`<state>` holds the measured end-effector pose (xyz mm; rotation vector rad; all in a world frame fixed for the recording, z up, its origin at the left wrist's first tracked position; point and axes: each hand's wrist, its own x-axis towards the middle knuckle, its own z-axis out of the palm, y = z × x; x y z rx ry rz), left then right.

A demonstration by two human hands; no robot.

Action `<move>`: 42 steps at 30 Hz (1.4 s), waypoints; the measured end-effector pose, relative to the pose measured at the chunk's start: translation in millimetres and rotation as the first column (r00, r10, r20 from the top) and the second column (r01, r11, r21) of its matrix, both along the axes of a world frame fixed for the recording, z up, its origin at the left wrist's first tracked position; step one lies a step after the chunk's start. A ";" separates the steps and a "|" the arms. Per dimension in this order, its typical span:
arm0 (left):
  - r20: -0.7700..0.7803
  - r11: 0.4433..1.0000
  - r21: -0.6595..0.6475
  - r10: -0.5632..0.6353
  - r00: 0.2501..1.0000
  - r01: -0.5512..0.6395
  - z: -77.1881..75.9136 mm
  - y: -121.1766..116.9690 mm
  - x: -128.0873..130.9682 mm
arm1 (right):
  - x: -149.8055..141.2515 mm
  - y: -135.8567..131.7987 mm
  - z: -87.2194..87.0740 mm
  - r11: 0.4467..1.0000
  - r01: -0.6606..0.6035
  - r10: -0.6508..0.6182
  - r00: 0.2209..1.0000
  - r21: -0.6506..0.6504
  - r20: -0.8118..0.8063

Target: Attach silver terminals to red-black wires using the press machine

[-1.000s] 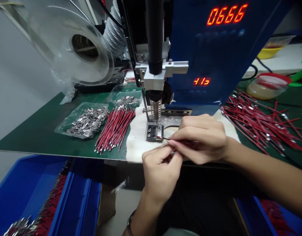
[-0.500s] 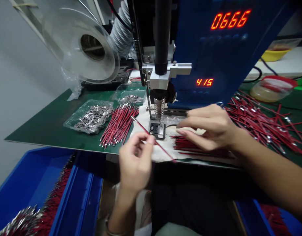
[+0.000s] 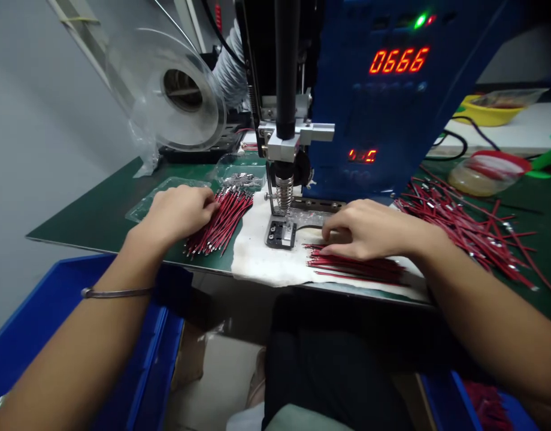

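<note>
My left hand [image 3: 181, 209] reaches over the left bundle of red wires [image 3: 226, 218], which have silvery metal ends. Its fingers are curled together at the bundle's upper edge; what they hold, if anything, is hidden. Behind that hand, a clear plastic tray [image 3: 138, 209] is mostly covered. My right hand [image 3: 363, 230] rests over another bundle of red wires [image 3: 347, 266] on a white cloth [image 3: 257, 257]. Thumb and fingers there are bent with a gap between them, the thumb touching the wires. Between my hands sits a small black fixture [image 3: 279, 233], under the machine's spring-wrapped tip [image 3: 284, 194].
The blue machine [image 3: 365, 108] with red digits rises ahead. Loose red wires [image 3: 468, 227] lie in a heap at right, near a lidded round tub [image 3: 486, 173]. A second clear tray [image 3: 242, 179] holds small metal pieces. Blue bins [image 3: 46, 287] stand below the table's left edge.
My left hand has moved left from in front of the fixture, where it held a red wire, to the left bundle. My right hand stays over its wires. A green light now shows.
</note>
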<state>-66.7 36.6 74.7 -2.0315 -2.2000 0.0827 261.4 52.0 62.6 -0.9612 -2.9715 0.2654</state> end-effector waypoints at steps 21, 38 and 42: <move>0.536 0.942 0.167 0.161 0.829 -0.291 -16.9 -4.4 -64.4 | -3.9 -3.0 -4.6 0.997 -0.027 0.027 1.000 -0.071 0.003; 0.896 0.837 0.434 -0.364 0.254 -0.333 -42.4 -43.1 69.2 | -5.5 -0.1 -7.2 0.996 -0.015 0.022 0.997 0.092 -0.076; 0.926 0.924 0.249 -0.315 -0.209 -0.289 -56.5 -46.0 107.5 | -6.0 -0.2 -7.1 0.997 -0.008 0.018 0.992 0.081 -0.127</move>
